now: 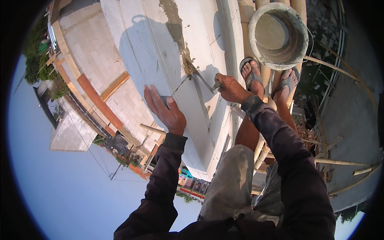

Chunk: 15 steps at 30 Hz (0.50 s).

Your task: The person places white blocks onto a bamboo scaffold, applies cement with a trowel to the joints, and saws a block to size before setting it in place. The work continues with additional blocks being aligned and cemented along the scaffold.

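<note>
Right hand (231, 89) closed around trowel (193, 68) handle; blade at lower end of mortar (175, 30) on wall (190, 104). Left hand (168, 112) at wall's left edge, thumb apart from fingers; grip on grey piece (164, 99) unclear.

Right hand (233, 89) grips trowel (195, 71), its blade at the wet mortar (173, 28) streak on pale wall (200, 30), left hand (171, 116) at wall with fingers extended, bucket (297, 46) of grey mix (271, 34) near sandaled feet (253, 75) on bamboo poles (247, 30).

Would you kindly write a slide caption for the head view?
Right hand grips a trowel at the mortar streak on a pale ledge; left hand by its left edge, bucket at right.
</note>
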Available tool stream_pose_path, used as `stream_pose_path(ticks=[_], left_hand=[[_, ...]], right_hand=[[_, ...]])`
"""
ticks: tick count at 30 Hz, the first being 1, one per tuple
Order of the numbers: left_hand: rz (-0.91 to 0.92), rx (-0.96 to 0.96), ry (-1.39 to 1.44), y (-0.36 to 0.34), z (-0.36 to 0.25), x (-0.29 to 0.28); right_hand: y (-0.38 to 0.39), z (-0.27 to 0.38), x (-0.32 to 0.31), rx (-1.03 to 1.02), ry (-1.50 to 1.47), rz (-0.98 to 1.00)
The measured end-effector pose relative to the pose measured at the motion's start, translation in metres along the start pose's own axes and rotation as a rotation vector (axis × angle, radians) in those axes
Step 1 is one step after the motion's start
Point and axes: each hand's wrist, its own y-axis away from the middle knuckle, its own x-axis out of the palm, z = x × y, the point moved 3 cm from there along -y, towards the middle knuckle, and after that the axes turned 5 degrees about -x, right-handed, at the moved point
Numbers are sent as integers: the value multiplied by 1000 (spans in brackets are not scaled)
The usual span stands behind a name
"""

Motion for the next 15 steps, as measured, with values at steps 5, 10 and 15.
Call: stream_pose_path(ticks=[5, 10, 15], left_hand=[[-9, 8, 5, -2, -2, -1], [-19, 1, 1, -1, -3, -1], [-18, 10, -7, -1, -3, -2]], right_hand=[[24, 62, 25, 185, -105, -62], [38, 115, 33, 245, -175, -27], [48, 108, 10, 635, -1172, -42]])
